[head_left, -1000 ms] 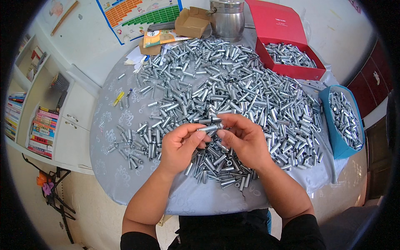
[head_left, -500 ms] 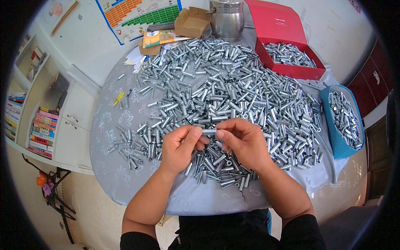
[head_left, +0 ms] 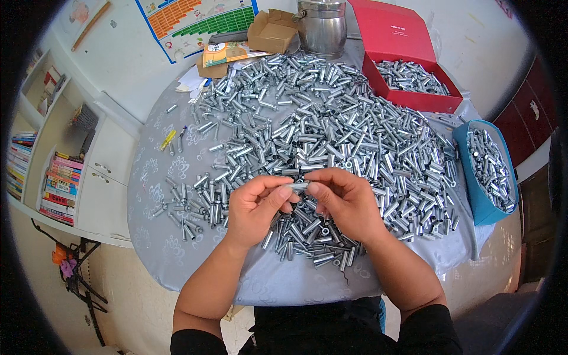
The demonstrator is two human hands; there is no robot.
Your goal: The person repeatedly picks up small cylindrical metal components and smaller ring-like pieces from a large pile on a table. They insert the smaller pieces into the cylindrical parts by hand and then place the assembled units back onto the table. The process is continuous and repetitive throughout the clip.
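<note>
A short silver metal sleeve lies level between my two hands, above the near middle of the table. My left hand is closed, with thumb and forefinger pinching its left end. At the right end, my right hand pinches it the same way, fingers curled. Whether a bolt sits inside the sleeve is hidden by my fingertips. Beneath and around both hands spreads a wide pile of silver expansion bolts and sleeves, lying in all directions.
A red box of metal pieces stands open at the back right, and a blue bin of them at the right edge. A steel pot and small cardboard box are at the back. A yellow-handled tool lies left on the grey tablecloth.
My left thumb and forefinger have shifted slightly on the sleeve, with the forefinger now straighter along the top. My right hand has hardly moved.
</note>
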